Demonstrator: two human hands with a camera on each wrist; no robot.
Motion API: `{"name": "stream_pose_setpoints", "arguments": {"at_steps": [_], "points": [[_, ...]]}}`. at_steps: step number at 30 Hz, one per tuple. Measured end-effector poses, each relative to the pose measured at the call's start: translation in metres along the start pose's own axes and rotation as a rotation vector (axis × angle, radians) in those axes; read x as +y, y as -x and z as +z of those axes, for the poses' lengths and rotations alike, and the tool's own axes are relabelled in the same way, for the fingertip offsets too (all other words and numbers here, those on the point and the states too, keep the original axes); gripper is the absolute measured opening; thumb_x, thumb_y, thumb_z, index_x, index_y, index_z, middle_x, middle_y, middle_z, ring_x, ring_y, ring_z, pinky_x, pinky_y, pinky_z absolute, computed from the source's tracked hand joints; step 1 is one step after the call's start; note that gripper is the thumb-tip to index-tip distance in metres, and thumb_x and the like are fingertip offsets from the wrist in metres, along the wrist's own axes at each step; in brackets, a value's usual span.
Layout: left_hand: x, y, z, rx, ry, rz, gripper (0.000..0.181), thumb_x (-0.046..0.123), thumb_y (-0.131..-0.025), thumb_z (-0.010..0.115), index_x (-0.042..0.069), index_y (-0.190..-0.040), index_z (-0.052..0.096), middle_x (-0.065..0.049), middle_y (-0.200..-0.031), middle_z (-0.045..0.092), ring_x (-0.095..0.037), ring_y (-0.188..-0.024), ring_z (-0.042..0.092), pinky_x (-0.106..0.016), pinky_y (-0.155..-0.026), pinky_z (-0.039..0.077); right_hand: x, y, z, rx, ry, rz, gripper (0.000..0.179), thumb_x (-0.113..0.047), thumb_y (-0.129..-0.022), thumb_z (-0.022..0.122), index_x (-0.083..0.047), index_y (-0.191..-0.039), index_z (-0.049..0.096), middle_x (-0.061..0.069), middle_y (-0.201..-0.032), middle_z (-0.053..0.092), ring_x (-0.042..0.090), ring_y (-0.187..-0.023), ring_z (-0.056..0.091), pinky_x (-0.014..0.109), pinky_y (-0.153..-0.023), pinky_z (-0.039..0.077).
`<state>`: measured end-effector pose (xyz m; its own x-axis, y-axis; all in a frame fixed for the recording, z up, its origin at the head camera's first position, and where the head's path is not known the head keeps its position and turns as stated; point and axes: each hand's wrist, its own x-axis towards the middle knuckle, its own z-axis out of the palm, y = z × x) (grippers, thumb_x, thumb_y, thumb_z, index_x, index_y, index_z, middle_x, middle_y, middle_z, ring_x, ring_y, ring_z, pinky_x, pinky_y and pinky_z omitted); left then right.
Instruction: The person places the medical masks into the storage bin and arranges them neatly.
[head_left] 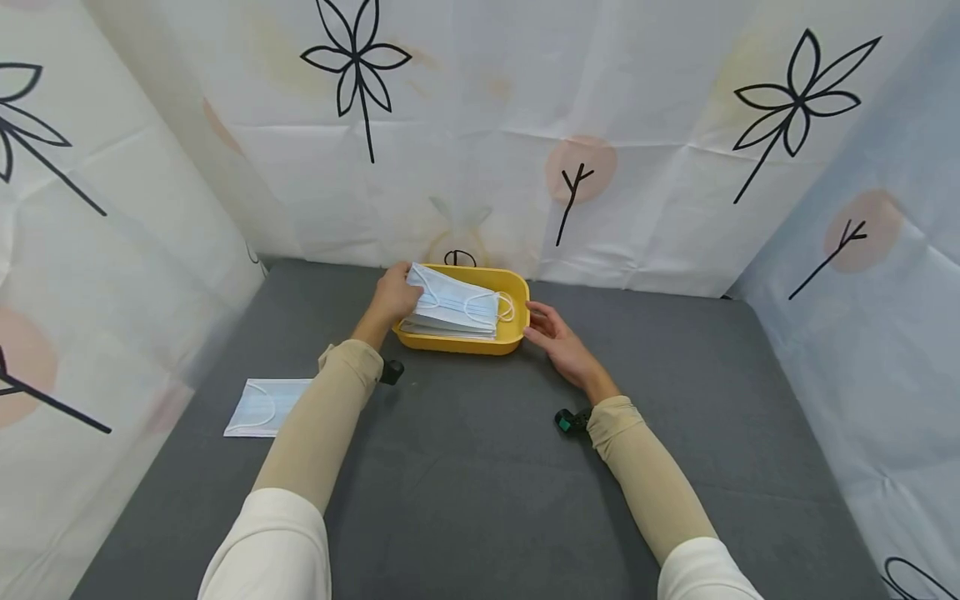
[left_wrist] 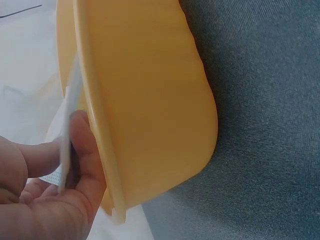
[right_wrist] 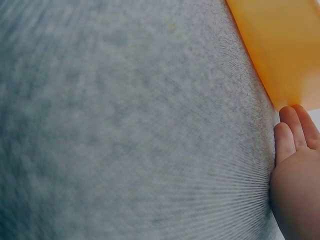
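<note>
A yellow plastic tray [head_left: 457, 345] holds a stack of light-blue disposable face masks [head_left: 446, 327] with white ear loops. At the tray's left end, my left hand [head_left: 393, 300] pinches a face mask [head_left: 454, 293] between thumb and fingers, over the stack. The left wrist view shows this mask [left_wrist: 65, 145] edge-on beside the tray rim [left_wrist: 95, 105]. My right hand [head_left: 557, 340] is at the tray's right end, fingers fairly straight. In the right wrist view its fingertips [right_wrist: 290, 114] touch the tray's outer wall [right_wrist: 285, 55].
Another face mask [head_left: 264, 408] lies flat on the grey table [head_left: 480, 467], left of the tray and partly hidden by my left forearm. White curtains [head_left: 480, 192] with plant drawings stand behind the table and on both sides.
</note>
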<state>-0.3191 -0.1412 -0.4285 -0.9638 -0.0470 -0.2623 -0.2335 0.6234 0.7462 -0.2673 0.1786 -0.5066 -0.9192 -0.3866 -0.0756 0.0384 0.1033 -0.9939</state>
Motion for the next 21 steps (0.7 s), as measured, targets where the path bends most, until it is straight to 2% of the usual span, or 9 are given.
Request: {"name": "stream_pose_setpoints", "arguments": {"at_steps": [3,7,11,14,21], "points": [[-0.0010,0.0009,-0.0006,0.010,-0.007,-0.006,0.062,0.013,-0.104,0.052,0.006,-0.160,0.027,-0.019,-0.163,0.036,-0.036,-0.151,0.035,-0.052,-0.123,0.033,0.0001,-0.0007,0.0010,0.002,-0.008,0.010,0.059,-0.022,-0.106,0.056,-0.022,-0.159,0.030,0.012,-0.167,0.029,0.029,-0.156,0.026,0.052,-0.126,0.025],[-0.0019,0.0026,-0.0008,0.039,0.005,0.014,0.064,0.001,-0.098,0.050,0.009,-0.159,0.030,-0.019,-0.162,0.038,-0.035,-0.148,0.039,-0.051,-0.120,0.037,0.0005,-0.0018,0.0012,0.006,-0.016,0.022,0.058,-0.022,-0.106,0.056,-0.023,-0.158,0.031,0.011,-0.167,0.030,0.028,-0.156,0.027,0.052,-0.126,0.025],[-0.0046,0.0042,0.0000,0.071,0.028,0.059,0.074,-0.008,-0.091,0.048,0.014,-0.159,0.030,-0.019,-0.159,0.042,-0.035,-0.144,0.043,-0.050,-0.116,0.041,0.0013,-0.0022,0.0012,0.000,-0.015,0.018,0.057,-0.021,-0.106,0.056,-0.022,-0.158,0.031,0.011,-0.167,0.030,0.028,-0.156,0.027,0.052,-0.126,0.025],[-0.0059,0.0052,0.0004,0.084,0.033,0.095,0.077,-0.007,-0.091,0.051,0.016,-0.161,0.028,-0.018,-0.161,0.040,-0.035,-0.146,0.041,-0.050,-0.118,0.039,0.0012,-0.0018,0.0021,-0.002,-0.013,0.016,0.057,-0.020,-0.106,0.055,-0.021,-0.158,0.032,0.012,-0.166,0.031,0.029,-0.156,0.028,0.052,-0.126,0.025],[-0.0048,0.0065,0.0003,0.114,-0.042,0.205,0.077,0.001,-0.091,0.063,0.017,-0.160,0.032,-0.016,-0.163,0.032,-0.036,-0.151,0.032,-0.053,-0.123,0.032,-0.0007,-0.0012,0.0022,0.009,-0.012,0.017,0.058,-0.022,-0.106,0.056,-0.021,-0.159,0.031,0.012,-0.167,0.031,0.029,-0.156,0.028,0.052,-0.126,0.025]]}}
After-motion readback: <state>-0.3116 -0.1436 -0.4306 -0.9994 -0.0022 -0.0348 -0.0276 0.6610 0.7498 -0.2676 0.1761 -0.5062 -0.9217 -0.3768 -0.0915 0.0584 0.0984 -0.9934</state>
